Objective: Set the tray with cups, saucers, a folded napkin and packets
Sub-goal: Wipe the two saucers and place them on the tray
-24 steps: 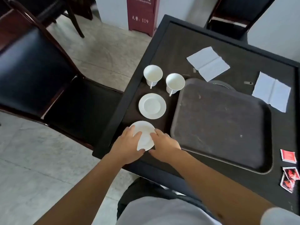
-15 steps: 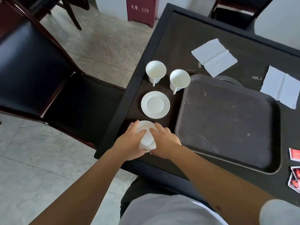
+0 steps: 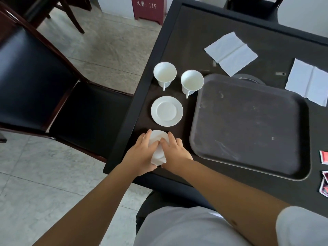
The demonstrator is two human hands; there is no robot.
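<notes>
Close to the table's front left corner, a white saucer (image 3: 158,137) lies between my hands. My left hand (image 3: 140,157) grips its left side and my right hand (image 3: 175,151) grips its right side, thumbs meeting on top. Most of the saucer is hidden under them. A second saucer (image 3: 166,110) lies just beyond it. Two empty white cups (image 3: 164,73) (image 3: 192,81) stand farther back. The dark tray (image 3: 248,125) sits to the right with nothing on it. Two unfolded white napkins (image 3: 230,52) (image 3: 308,82) lie behind the tray. Red packets (image 3: 324,157) (image 3: 324,187) are at the right edge.
A black-seated wooden chair (image 3: 35,86) stands against the table's left side. A dark round object (image 3: 248,78) pokes out behind the tray. A red cabinet (image 3: 147,8) stands on the floor beyond the table. The table's front edge runs just under my hands.
Both hands have closed in over the near saucer, covering more of it, and the thumbs have come together. Cups, far saucer and tray stay put.
</notes>
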